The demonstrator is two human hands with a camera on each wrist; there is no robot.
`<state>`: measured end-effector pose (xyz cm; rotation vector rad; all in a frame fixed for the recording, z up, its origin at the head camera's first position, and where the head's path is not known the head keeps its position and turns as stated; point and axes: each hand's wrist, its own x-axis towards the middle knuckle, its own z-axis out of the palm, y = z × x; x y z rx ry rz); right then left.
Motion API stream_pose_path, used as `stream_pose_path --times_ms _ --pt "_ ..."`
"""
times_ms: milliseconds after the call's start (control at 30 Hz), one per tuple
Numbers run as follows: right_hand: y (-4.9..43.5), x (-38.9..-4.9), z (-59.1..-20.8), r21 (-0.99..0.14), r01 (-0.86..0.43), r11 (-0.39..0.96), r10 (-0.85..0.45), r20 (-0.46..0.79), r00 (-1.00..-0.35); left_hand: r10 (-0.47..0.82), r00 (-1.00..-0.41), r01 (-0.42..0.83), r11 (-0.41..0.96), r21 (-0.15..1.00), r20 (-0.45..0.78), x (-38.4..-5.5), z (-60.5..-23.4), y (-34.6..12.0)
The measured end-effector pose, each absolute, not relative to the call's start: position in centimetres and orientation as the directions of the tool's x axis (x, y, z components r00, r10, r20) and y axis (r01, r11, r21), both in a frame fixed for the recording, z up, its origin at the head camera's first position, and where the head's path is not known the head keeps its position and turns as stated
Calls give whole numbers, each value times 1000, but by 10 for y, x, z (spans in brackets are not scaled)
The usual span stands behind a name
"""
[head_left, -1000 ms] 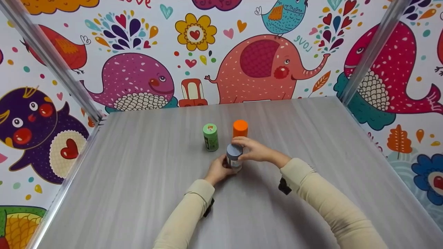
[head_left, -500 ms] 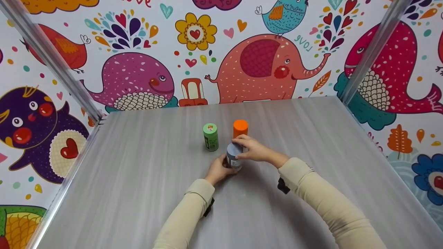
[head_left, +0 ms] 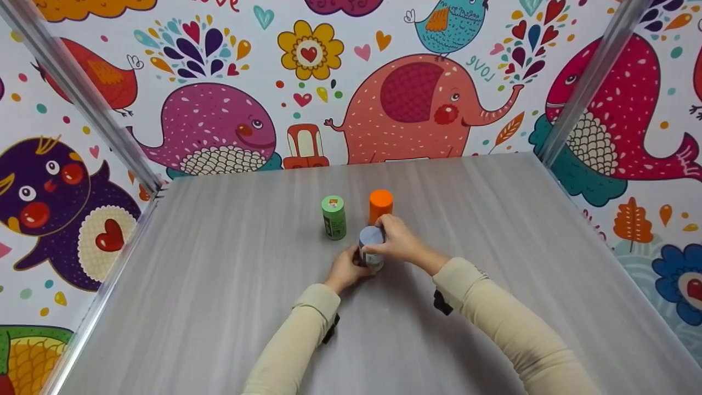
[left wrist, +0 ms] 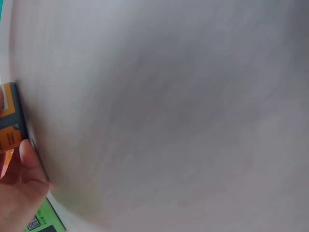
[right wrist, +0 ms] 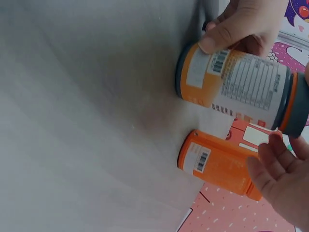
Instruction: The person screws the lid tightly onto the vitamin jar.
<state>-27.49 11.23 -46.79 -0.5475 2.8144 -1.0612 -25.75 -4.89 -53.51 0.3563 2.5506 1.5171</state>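
Observation:
A pill bottle (right wrist: pixel 241 84) with an orange-and-white printed label stands upright on the grey table in the head view. On top is its grey-blue lid (head_left: pixel 371 236). My left hand (head_left: pixel 346 269) grips the bottle low on its body, thumb along the label in the right wrist view. My right hand (head_left: pixel 403 241) holds the lid by its sides, thumb on the near side and fingers on the far side. Just behind is an orange bottle (head_left: pixel 380 203), partly hidden by the right hand. A green canister (head_left: pixel 334 219) stands to the left.
The grey table (head_left: pixel 230 307) reaches back to a wall (head_left: pixel 329 109) printed with cartoon animals. Metal posts (head_left: pixel 88 99) rise at the two back corners. Both forearms come in from the front edge in beige sleeves (head_left: pixel 504 312).
My right hand has turned around the lid, its fingers drawing nearer and its forearm swinging slightly left. The left hand, the bottle's position, the orange bottle and the green canister look unchanged.

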Motion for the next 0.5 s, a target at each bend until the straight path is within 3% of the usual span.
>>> stream_pose_path --times_ms 233,367,500 --pt "112 -272 -471 -657 -285 698 -323 67 -944 290 -957 153 479 864 8 -258 -537 -49" --pt "121 -273 -467 -656 -324 682 -421 10 -907 288 -957 159 480 862 16 -258 -537 -49" --pt "132 -277 -461 -688 -394 609 -559 -21 -829 283 -959 141 462 876 5 -258 -536 -49"
